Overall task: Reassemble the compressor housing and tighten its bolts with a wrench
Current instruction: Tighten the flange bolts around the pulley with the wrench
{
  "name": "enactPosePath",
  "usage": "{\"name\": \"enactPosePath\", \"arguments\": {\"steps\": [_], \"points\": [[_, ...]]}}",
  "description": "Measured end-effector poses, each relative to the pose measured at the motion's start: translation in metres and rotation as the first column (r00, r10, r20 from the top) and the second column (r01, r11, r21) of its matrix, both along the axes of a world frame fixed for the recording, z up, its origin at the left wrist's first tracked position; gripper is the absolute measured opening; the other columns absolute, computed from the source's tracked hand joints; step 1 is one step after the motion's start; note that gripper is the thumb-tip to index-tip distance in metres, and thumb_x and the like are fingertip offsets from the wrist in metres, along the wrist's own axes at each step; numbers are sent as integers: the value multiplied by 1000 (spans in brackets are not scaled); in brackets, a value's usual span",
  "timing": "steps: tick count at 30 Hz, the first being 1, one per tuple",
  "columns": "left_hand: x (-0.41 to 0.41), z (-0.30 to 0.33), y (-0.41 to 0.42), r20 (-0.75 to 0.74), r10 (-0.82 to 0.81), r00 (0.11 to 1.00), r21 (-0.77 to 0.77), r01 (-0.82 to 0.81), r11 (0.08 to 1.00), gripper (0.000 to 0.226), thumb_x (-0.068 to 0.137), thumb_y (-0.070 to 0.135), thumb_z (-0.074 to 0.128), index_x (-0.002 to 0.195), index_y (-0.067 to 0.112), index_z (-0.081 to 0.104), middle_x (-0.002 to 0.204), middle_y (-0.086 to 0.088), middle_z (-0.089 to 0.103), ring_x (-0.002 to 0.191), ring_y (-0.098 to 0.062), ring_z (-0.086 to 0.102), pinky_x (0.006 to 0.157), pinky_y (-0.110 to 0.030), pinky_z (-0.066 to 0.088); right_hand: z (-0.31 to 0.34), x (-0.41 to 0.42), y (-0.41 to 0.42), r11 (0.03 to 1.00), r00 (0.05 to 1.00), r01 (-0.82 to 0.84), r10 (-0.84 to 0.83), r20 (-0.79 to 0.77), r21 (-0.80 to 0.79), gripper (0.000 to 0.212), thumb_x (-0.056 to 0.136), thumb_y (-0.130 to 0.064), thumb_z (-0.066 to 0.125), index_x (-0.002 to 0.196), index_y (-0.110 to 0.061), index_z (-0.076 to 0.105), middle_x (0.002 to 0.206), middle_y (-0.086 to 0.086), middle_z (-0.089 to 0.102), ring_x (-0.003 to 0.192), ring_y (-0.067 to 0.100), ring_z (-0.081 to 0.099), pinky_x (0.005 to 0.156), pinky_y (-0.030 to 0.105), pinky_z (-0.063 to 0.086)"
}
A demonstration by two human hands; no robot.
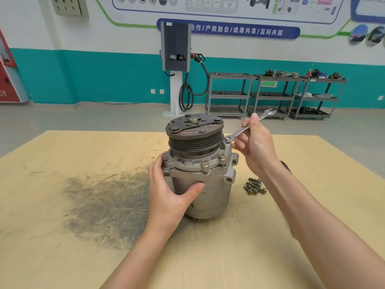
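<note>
A grey compressor housing (210, 197) stands upright on the wooden table (62, 236), its dark grooved pulley (194, 140) on top. Bolts sit in the front flange (205, 163). My left hand (168, 192) grips the housing's left side, thumb across the front. My right hand (257, 144) holds a silver combination wrench (242, 130) by its shaft. The wrench's ring end (228, 139) sits at the flange's right rear, just beside the pulley; the bolt under it is hidden.
Several loose bolts (254, 186) lie on the table right of the housing, under my right forearm. A dark greasy smear (104, 201) covers the table's left middle. Grey shelf carts (275, 94) and a wall charger (176, 49) stand far behind.
</note>
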State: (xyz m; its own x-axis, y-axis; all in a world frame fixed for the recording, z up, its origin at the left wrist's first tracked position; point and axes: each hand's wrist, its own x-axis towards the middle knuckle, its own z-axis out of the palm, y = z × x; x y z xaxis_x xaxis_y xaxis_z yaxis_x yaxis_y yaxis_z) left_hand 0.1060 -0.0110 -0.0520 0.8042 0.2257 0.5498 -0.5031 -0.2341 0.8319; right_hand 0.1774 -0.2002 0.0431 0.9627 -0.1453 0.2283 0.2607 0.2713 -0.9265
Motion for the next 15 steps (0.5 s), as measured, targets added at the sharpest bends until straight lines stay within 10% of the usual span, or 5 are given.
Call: {"name": "enactPosePath", "arguments": {"steps": [8,15], "points": [[-1,1,0,-23,23,999,-16,-24,1000,97,51,61,79,134,35,36,129,23,45,123,5,46,103,-15,37,-24,-28,17,976,918,214,-216,332,43,25,106,-26,33,84,-16,39,56,-8,35,48,12,34,49,26,38],[-2,2,-1,0,22,1000,-32,-22,999,90,51,59,79,129,42,36,129,21,46,123,4,47,101,-12,36,-35,-49,26,815,721,530,-289,630,-234,15,102,-22,38,92,-33,38,64,-13,43,52,8,42,47,32,36]]}}
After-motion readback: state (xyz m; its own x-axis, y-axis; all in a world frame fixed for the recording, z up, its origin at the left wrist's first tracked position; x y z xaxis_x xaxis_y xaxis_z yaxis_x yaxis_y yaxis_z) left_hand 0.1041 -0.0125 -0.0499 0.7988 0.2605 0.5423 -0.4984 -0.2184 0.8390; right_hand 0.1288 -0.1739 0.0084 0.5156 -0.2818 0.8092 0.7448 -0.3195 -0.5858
